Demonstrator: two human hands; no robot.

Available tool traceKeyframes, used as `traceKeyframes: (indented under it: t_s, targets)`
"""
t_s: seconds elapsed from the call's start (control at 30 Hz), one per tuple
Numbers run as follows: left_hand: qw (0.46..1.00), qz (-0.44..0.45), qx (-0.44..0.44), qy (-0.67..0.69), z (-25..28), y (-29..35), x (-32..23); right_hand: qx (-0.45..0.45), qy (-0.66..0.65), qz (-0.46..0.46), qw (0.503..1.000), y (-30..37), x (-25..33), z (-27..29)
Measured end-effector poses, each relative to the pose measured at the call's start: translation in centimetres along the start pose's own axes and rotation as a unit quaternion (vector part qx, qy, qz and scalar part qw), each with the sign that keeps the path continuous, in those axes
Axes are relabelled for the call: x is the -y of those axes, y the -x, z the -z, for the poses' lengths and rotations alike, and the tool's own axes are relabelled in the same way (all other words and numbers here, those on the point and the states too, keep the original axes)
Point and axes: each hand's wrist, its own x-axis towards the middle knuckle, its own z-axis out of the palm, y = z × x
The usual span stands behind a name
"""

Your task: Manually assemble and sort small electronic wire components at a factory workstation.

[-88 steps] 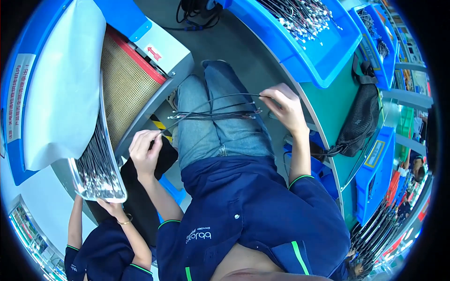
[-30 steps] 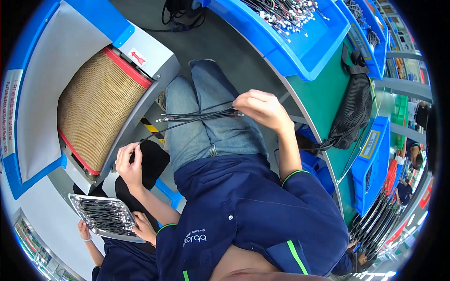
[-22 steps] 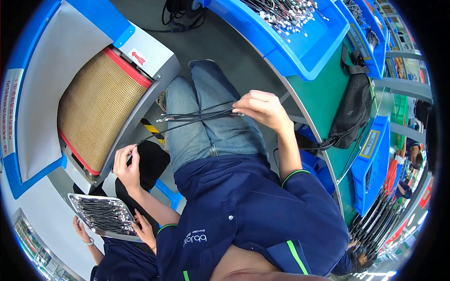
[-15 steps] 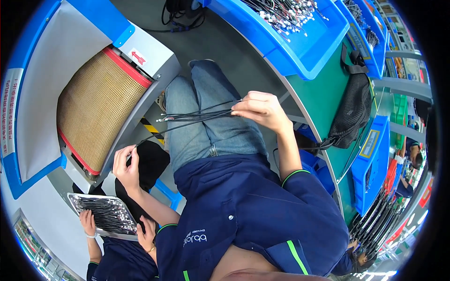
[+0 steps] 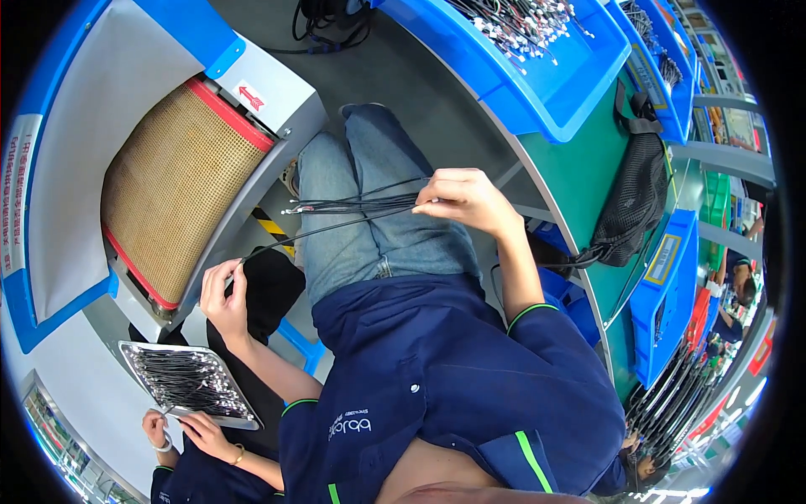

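A bundle of thin black cables with small pale connectors hangs from my right hand over my lap, its fingers pinched round one end. One single cable runs stretched from the right hand down to my left hand, whose thumb and fingers pinch its other end. The left hand is near the conveyor's lower corner. Whatever tips lie inside either pinch are hidden by the fingers.
A mesh conveyor belt with red edges stands at left. Below it, a co-worker's hands are at a metal tray of cables. On the right, a green-topped table bears blue bins and a black mesh bag.
My hands and the stretched cable stay almost where they were. The co-worker's hands have moved from the tray's sides to its near edge, and one now pinches something small.
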Motion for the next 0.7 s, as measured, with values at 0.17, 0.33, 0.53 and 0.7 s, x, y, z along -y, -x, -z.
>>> traceKeyframes:
  t_s: [0.17, 0.33, 0.53, 0.7]
  targets:
    - [1.000, 0.002, -0.003, -0.004, 0.6, 0.0, 0.8, 0.017, -0.028, -0.001, 0.999, -0.5, 0.7, -0.4]
    - [1.000, 0.004, -0.004, -0.003, 1.1, 0.2, 1.1, 0.042, -0.040, -0.030, 0.998, -0.7, 1.0, -1.1]
    - [1.000, -0.006, -0.009, 0.001, 1.4, 0.1, 1.9, 0.039, -0.011, -0.031, 0.999, -1.2, 1.1, -2.3]
    - [1.000, -0.013, -0.009, -0.003, 2.0, -0.2, 2.1, 0.046, -0.029, -0.042, 0.998, -1.5, 1.7, -2.2]
